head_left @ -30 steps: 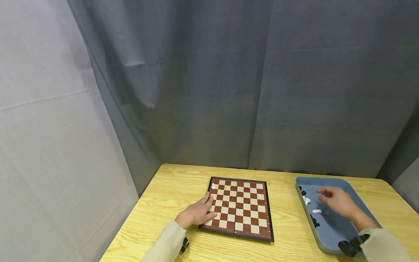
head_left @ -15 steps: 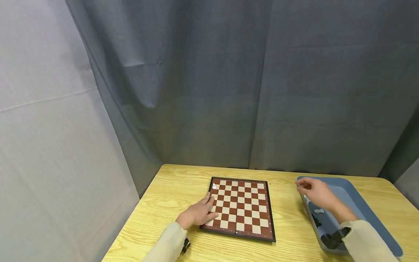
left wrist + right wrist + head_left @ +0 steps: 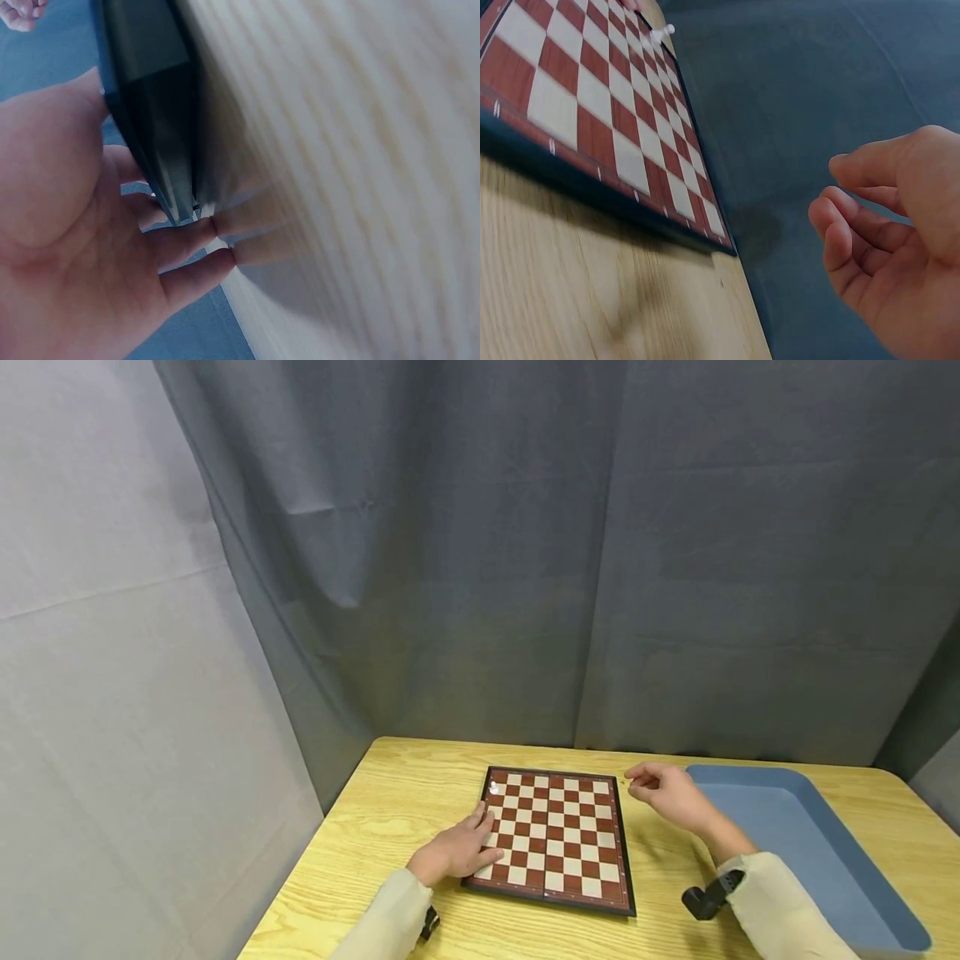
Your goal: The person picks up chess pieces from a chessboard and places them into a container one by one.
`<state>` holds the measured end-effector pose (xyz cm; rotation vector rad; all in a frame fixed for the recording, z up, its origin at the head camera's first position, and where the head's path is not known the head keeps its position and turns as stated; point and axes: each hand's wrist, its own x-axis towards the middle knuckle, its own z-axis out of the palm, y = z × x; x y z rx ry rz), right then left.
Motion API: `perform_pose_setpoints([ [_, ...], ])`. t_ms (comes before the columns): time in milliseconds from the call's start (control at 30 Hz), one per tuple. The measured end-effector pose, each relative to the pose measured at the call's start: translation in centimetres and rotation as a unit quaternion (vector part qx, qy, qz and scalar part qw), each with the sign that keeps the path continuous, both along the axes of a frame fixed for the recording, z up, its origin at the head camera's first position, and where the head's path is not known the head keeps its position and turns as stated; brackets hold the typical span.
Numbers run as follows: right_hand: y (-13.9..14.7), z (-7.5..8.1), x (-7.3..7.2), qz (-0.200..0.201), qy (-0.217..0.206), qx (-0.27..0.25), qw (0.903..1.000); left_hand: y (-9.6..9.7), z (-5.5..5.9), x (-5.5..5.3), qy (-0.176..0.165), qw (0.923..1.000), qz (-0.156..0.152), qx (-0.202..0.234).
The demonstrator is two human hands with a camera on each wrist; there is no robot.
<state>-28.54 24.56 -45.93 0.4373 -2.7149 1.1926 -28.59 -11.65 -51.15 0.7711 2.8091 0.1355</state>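
The folding chessboard (image 3: 562, 835) lies unfolded on the wooden table, its red and cream squares facing up. One white chess piece (image 3: 493, 788) stands on its far left corner; the same piece (image 3: 660, 33) shows in the right wrist view. My left hand (image 3: 455, 849) rests on the board's left edge, thumb and fingers extended; in the left wrist view, fingers (image 3: 196, 279) touch the table beside the black rim (image 3: 154, 112). My right hand (image 3: 675, 797) hovers between board and tray. Its fingers (image 3: 838, 244) bend loosely, the thumb stands apart, and I see nothing between them.
A blue tray (image 3: 795, 835) stands at the right of the table, its left side partly hidden by my right arm. Behind the table (image 3: 420, 777) hangs a dark grey curtain (image 3: 480, 568). A pale cloth (image 3: 135, 693) hangs at the left.
My right hand has moved left from over the tray to near the board's far right corner. The chess pieces along the tray's left wall are now hidden. The left hand stays on the board.
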Motion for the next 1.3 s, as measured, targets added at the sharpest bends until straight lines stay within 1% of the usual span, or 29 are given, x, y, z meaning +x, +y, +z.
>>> perform_pose_setpoints([
  [133,-1.6,-0.3,-0.5,0.007,-0.014,-0.009,0.9998,0.1,-0.1,0.1,0.002,1.0000,0.000,-0.001],
  [367,-4.2,-0.7,-0.9,0.014,-0.034,-0.059,0.9976,0.3,0.3,0.3,0.001,1.0000,0.002,0.005],
  [533,-5.8,-1.1,-1.3,0.024,-0.043,-0.074,0.9960,0.5,0.3,0.3,0.001,1.0000,0.003,0.001],
  [567,-6.1,-1.3,-1.4,0.027,-0.043,-0.074,0.9960,0.5,0.3,0.3,0.001,1.0000,0.004,0.001],
  [600,-6.4,-1.4,-1.5,0.029,-0.042,-0.074,0.9959,0.5,0.0,0.2,0.004,1.0000,0.002,0.003],
  [733,-7.7,-1.9,-2.1,0.035,-0.051,-0.074,0.9953,0.6,-0.1,0.2,0.005,1.0000,0.002,0.001],
  [800,-8.4,-2.2,-2.4,0.035,-0.060,-0.078,0.9945,0.6,-0.1,0.1,0.007,1.0000,0.003,-0.002],
  [833,-8.8,-2.4,-2.5,0.032,-0.065,-0.078,0.9943,0.6,0.2,0.3,0.006,1.0000,0.005,-0.005],
  [900,-9.4,-2.7,-2.9,0.031,-0.073,-0.079,0.9937,0.5,0.2,0.2,0.005,1.0000,0.006,-0.006],
  [1033,-10.5,-3.0,-3.4,0.030,-0.078,-0.072,0.9939,0.6,0.3,0.1,0.006,0.9999,0.010,-0.005],
  [1300,-12.6,-3.4,-3.9,0.038,-0.095,-0.068,0.9924,1.0,0.3,0.2,0.004,0.9998,0.015,-0.012],
])
